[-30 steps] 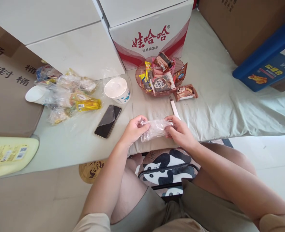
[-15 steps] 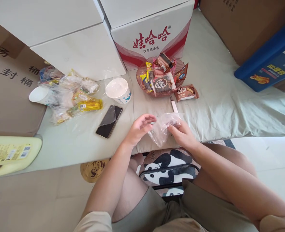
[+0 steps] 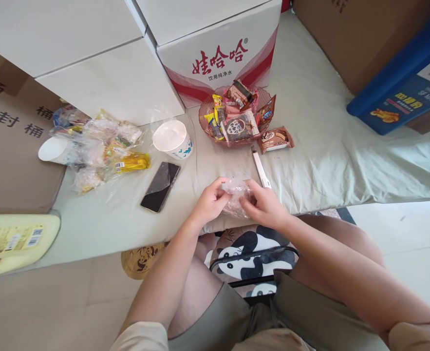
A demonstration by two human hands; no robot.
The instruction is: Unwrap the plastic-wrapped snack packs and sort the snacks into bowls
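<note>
A crumpled clear plastic bag (image 3: 234, 201) is between my hands, over the front edge of the cloth-covered surface. My left hand (image 3: 212, 200) pinches its left side, thumb against curled fingers. On the other side my right hand (image 3: 262, 202) grips the bag, with the thumb pressed onto it. Whether anything lies inside the bag I cannot make out. Just beyond my right hand lies a slim white stick-like tool (image 3: 261, 169) with a dark tip. Behind it stands a pink glass bowl (image 3: 206, 130) of wrapped snacks, and a brown snack packet (image 3: 276, 139) rests against its right side.
Left of my hands lie a black phone (image 3: 159, 187) and a white paper bowl (image 3: 171, 139). Further left are bagged snacks (image 3: 98, 146) and a tipped paper cup (image 3: 52, 149). White boxes (image 3: 215, 63) line the back; a blue container (image 3: 401, 92) stands at right.
My left hand has closed onto the bag, where before its fingers were apart beside it. The bag is bunched smaller, and more of the white tool shows. The view has shifted slightly.
</note>
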